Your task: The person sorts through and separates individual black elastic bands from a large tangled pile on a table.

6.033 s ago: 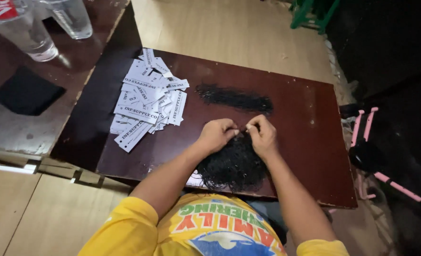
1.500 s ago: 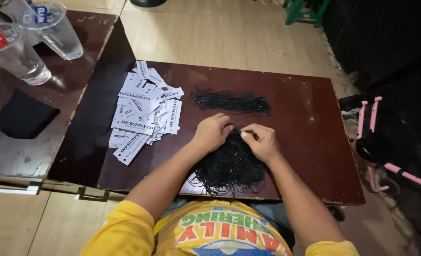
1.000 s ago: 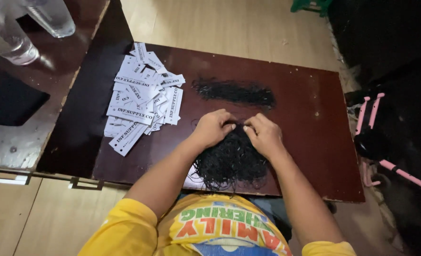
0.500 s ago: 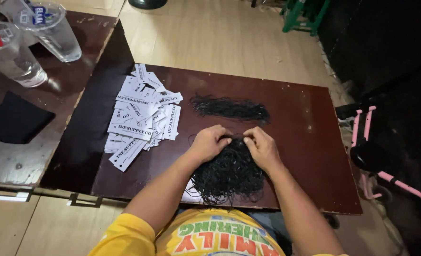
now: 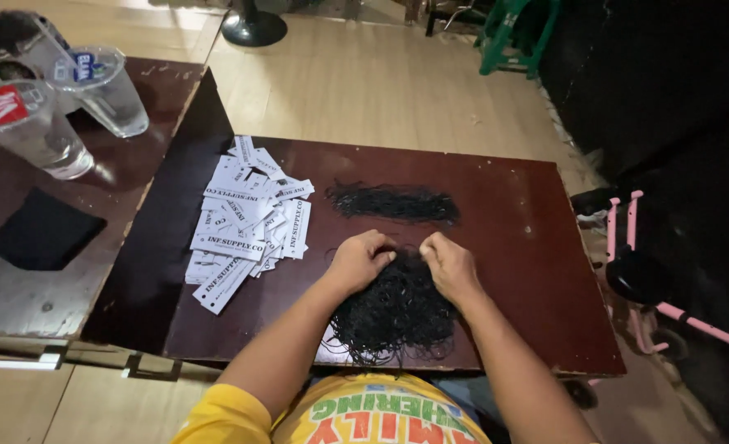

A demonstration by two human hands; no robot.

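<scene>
On the dark red counter (image 5: 529, 247), head view, we have both hands at the far edge of a big tangled heap of black string loops (image 5: 393, 316) lying at 6 o'clock, close to our body. Left hand (image 5: 360, 259) is curled, fingertips pinched narrow on strands at the heap's top left. Right hand (image 5: 448, 265) is curled the same way at the top right, grip closed on strands too; exactly how many loops each pinch holds we cannot tell. Hands near each other, not touching.

At 12 o'clock from the hands lies a smaller, flatter row of black loops (image 5: 393, 204), spread sideways, apart from the heap. At 10 o'clock sits a loose pile of white paper tags (image 5: 249, 222), overlapping, some slid toward the counter's left edge. A bit of white paper peeks from under the heap's near left side.

Progress, our judgement: sorted row is much smaller than the heap, so most loops are left to pull out; no tag looks strung.

Off the counter at 10 o'clock, two clear plastic cups (image 5: 101, 99) on a neighbouring table. Pink-framed scooter (image 5: 652, 271) at 3 o'clock on the floor.
</scene>
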